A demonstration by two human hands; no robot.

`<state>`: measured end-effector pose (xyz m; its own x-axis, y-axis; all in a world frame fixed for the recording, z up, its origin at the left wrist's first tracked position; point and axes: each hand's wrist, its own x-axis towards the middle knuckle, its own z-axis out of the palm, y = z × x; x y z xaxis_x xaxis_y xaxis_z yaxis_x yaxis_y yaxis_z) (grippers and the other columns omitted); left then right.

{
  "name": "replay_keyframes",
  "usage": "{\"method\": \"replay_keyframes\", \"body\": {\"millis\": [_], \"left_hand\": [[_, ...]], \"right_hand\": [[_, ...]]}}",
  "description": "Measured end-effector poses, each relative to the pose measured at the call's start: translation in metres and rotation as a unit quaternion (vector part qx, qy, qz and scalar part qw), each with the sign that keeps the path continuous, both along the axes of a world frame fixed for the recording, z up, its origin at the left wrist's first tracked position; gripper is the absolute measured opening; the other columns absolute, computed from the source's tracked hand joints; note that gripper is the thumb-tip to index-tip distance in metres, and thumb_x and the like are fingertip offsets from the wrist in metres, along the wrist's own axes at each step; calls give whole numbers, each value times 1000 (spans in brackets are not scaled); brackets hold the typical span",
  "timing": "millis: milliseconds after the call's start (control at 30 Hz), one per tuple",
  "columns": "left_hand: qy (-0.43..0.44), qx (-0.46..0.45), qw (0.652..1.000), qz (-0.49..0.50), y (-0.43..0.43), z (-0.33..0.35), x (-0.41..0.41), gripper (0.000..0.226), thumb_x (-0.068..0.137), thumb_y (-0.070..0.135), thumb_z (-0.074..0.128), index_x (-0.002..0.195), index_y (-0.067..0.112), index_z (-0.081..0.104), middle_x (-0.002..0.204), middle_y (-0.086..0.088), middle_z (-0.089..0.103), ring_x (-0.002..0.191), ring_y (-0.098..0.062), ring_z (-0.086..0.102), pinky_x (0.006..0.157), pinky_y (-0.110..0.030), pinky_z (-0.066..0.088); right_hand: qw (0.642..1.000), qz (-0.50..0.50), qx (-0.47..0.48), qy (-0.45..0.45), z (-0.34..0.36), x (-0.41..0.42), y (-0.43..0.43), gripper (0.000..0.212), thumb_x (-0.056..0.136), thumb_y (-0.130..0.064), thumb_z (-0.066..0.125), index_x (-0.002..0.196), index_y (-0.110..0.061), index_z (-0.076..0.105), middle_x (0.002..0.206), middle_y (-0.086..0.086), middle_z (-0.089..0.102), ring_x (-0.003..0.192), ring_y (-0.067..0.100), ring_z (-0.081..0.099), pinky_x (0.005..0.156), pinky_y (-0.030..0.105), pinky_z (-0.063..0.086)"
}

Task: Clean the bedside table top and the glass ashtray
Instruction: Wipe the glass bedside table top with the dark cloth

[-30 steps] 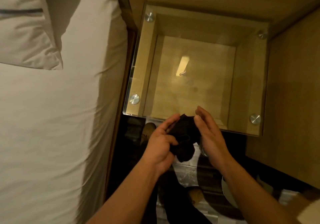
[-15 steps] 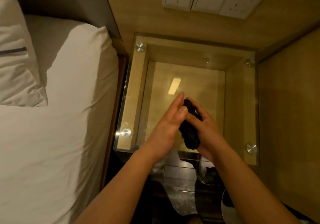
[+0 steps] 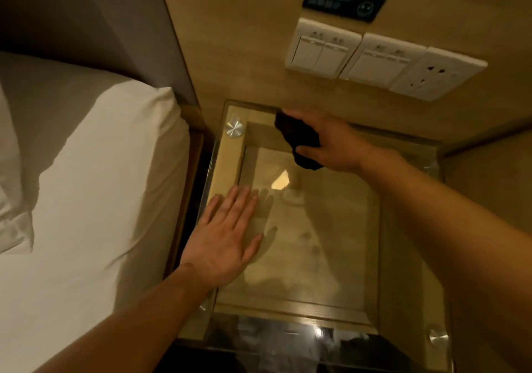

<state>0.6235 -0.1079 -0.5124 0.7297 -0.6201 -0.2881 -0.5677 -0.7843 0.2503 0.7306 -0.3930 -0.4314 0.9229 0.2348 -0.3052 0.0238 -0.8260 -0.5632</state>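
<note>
The right hand (image 3: 331,142) is clamped on a dark cloth (image 3: 299,142) and presses it to the far left part of the glass top (image 3: 316,243), just right of the round metal stud (image 3: 233,128). The left hand (image 3: 224,237) lies flat and open on the near left of the glass, fingers spread, holding nothing; the two hands are well apart.

The ashtray is not in view, so I cannot say where it sits.

Risks, as I judge them: the bare left palm is likely to leave fresh prints on the glass it braces against, so that patch would need wiping too. The cloth is bunched, so little of it may meet the surface and streaks could remain. Leaning hard on a glass panel carried on corner studs could strain it.

Hard to read: reflections and dim warm light hide smudges on the glass. The near right stud (image 3: 439,336) is blurred, the far right corner sits behind the forearm, and the sign (image 3: 342,1) above the switches (image 3: 322,48) is illegible.
</note>
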Motion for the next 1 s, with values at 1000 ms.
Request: {"method": "replay_keyframes", "body": {"millis": [1000], "left_hand": [[-38, 12, 999, 3, -1, -13, -1, 75, 106, 57, 25, 167, 16, 12, 176, -6, 7, 163, -22, 1, 130, -50, 8]], "right_hand": [[945, 238, -142, -171, -77, -9, -19, 57, 107, -43, 38, 159, -22, 33, 168, 3, 28, 156, 25, 24, 115, 44, 35]]}}
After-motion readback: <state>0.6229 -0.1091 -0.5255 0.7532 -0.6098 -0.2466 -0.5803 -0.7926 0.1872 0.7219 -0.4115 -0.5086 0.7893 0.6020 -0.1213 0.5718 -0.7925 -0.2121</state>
